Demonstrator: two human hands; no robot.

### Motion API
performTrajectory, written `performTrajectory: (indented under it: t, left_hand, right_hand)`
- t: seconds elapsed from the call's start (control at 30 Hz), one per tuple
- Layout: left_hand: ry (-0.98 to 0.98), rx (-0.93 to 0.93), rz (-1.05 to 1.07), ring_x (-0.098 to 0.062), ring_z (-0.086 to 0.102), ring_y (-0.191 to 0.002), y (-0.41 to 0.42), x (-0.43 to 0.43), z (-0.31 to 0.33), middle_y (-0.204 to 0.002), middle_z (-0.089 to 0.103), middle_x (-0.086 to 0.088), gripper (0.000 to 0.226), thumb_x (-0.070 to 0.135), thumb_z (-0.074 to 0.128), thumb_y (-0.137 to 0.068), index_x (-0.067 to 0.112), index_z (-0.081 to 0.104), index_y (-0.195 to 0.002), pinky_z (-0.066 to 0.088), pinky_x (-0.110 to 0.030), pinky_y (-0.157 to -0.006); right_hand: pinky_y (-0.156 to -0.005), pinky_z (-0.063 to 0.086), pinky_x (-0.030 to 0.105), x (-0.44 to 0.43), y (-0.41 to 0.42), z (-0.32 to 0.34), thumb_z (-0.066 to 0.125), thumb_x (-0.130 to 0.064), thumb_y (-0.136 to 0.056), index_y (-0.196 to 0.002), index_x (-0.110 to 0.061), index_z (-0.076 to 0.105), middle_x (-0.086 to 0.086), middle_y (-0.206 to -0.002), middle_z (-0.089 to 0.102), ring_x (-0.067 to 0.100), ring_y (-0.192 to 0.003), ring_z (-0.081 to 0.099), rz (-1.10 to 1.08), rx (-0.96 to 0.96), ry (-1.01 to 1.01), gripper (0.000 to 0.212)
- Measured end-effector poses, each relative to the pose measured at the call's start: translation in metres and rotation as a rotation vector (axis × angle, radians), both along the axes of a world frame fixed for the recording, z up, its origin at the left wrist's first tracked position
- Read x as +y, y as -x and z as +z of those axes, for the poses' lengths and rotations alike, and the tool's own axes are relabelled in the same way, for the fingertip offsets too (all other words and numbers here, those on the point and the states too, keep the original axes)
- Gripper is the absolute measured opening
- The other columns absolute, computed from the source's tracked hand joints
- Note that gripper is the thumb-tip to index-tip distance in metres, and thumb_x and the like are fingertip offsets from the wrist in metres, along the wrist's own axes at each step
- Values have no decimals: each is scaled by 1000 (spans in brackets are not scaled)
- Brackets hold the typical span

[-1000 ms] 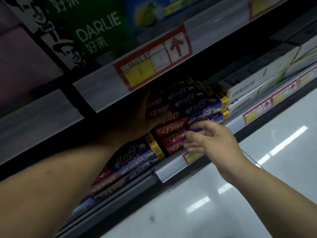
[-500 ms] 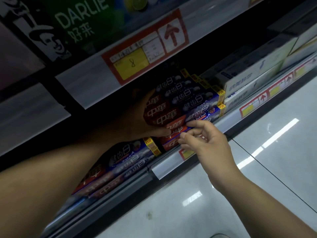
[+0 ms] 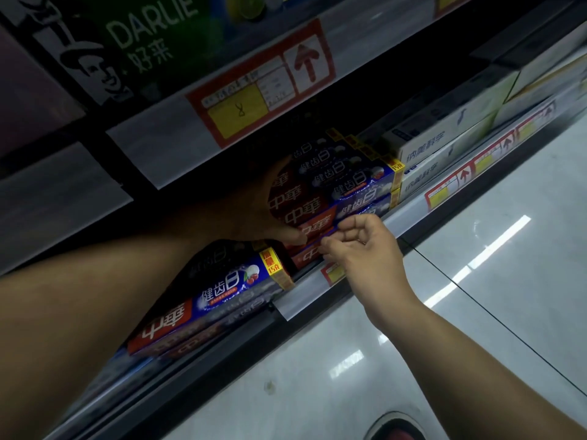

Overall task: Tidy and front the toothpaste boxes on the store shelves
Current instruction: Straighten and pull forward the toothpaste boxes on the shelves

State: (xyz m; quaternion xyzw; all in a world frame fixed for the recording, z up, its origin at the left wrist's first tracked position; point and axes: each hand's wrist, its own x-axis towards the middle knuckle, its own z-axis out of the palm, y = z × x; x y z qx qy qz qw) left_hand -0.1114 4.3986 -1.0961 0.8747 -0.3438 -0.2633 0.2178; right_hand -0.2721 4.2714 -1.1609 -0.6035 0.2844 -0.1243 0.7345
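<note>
We look from head height, forward and steeply down, close upon the grey metal shelf and glossy white floor.

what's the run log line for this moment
phase: fronting | left hand: on toothpaste stack | right hand: fingertips at stack front

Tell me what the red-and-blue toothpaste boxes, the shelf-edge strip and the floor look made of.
Red-and-blue toothpaste boxes: printed cardboard, probably glossy; sharp folded edges, faint sheen. Shelf-edge strip: likely smooth plastic; even, pale, slightly shiny face. Floor: hard polished tile, likely; mirror-like light reflections, thin joint line.
</note>
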Motion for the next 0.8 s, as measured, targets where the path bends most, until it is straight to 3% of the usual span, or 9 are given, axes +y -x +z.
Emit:
performTrajectory:
  t: [0.23, 0.33, 0.4, 0.47, 0.57, 0.63, 0.7, 0.8]
  left_hand:
    - [-3, -15, 23, 0, 22, -129, 13, 4, 9, -164, 19, 11, 125, 41, 89, -70, 43, -1, -158, 31, -30, -101]
    - [61, -28, 104, -3, 24, -139, 31, 22, 11, -164, 11, 19, 128, 60, 88, -64, 45, 2, -158, 35, -35, -112]
    - [54, -106, 128, -5, 15, -147, 44, 41, 9, -164, 0, 24, 135, 77, 79, -51, 47, 2, -158, 27, -39, -119]
    - [26, -162, 129, 6, 3, -143, 57, 63, 6, -161, -10, 31, 137, 85, 70, -46, 48, 0, -158, 19, -31, -117]
    - [-41, -187, 146, 20, -10, -138, 73, 96, 2, -159, -24, 29, 136, 83, 75, -54, 47, -7, -157, 9, -23, -115]
    - [-78, -155, 197, 9, -12, -145, 78, 113, -6, -161, -24, 27, 135, 76, 77, -56, 51, -12, -155, 7, -27, -119]
    - [-32, -69, 257, -6, -4, -153, 78, 124, -15, -164, -18, 25, 135, 75, 81, -57, 60, -15, -150, 16, -41, -124]
    - [28, -83, 287, -10, -2, -155, 75, 129, -24, -165, -15, 22, 133, 76, 78, -53, 64, -14, -148, 21, -48, -124]
  right_hand:
    - [-75, 63, 32, 3, -1, -3, 77, -12, -89, -104, -21, 59, 3, -94, 72, 17, -85, 73, -14, 8, 63, 25]
    - [-71, 61, 28, 11, 5, -2, 76, -15, -89, -102, -21, 62, 0, -92, 71, 17, -83, 72, 23, 9, 119, 20]
    - [-68, 56, 18, 21, 11, -2, 75, -15, -90, -102, -23, 65, -5, -91, 71, 9, -81, 69, 97, -9, 169, 17]
    - [-67, 51, 11, 32, 18, -1, 73, -18, -92, -106, -24, 67, -11, -94, 69, 0, -83, 66, 168, -22, 229, 17]
    - [-71, 51, 9, 50, 27, -2, 71, -27, -94, -117, -25, 69, -13, -107, 65, -5, -93, 64, 219, -30, 315, 23]
    - [-75, 54, 12, 62, 32, -5, 70, -31, -94, -123, -26, 68, -15, -110, 64, -3, -97, 64, 222, -27, 350, 30]
    - [-81, 56, 15, 72, 35, -6, 68, -33, -95, -131, -29, 64, -17, -113, 62, -1, -101, 63, 218, -10, 392, 36]
    - [-91, 55, 16, 81, 34, -8, 64, -33, -97, -138, -29, 59, -15, -121, 59, 2, -111, 60, 231, -1, 456, 42]
